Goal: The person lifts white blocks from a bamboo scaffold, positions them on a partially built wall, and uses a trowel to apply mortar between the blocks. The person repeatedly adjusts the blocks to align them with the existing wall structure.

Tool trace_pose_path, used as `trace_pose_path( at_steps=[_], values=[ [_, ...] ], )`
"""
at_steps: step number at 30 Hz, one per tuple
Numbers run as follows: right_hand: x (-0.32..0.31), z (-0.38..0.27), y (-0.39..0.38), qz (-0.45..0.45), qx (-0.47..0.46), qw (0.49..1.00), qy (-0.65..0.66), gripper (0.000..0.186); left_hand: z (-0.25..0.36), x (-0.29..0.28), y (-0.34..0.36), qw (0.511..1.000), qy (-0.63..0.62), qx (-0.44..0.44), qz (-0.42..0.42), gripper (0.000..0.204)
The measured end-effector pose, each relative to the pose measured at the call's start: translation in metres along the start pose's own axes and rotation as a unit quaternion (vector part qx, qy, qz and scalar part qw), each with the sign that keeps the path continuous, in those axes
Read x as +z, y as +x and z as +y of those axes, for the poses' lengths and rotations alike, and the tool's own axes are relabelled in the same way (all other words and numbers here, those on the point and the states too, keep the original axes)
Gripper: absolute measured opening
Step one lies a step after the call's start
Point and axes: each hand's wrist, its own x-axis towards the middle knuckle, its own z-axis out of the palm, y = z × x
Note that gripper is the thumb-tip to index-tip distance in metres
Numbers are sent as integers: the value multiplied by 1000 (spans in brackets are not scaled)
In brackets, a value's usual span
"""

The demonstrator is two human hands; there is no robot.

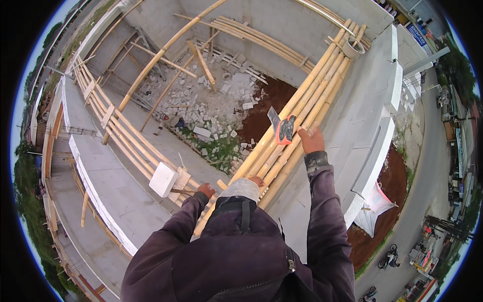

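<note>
Several long bamboo poles run lengthwise beneath me along a block wall. My right hand grips the outer pole with curled fingers. Just left of it lies a hand tool with an orange and black handle and a grey blade. My left hand, lower and to the left, is curled at the edge of the bamboo platform; what its fingers hold is unclear. A white block rests on the left-hand poles near it. My bare foot shows on the poles beyond my clothing.
A bucket sits at the far end of the poles. Far below lie rubble, red soil and weeds, inside block walls with bamboo scaffolding. Outside the right wall is a drop to a road with motorbikes.
</note>
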Motion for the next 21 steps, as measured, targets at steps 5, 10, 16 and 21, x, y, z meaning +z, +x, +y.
trace_pose_path(
  at_steps=[5,10,16,21],
  values=[
    [-46,-29,28,25,-63,998,1,55,31,-1,48,995,-19,13,92,31],
    [-76,66,-28,34,51,997,-46,47,55,-5,113,988,105,109,-10,40],
    [-102,266,-142,68,247,955,-150,40,161,-66,109,998,-4,-23,-52,57],
    [-118,423,-224,-90,335,891,-292,36,221,-76,120,999,7,10,-43,55]
  ],
)
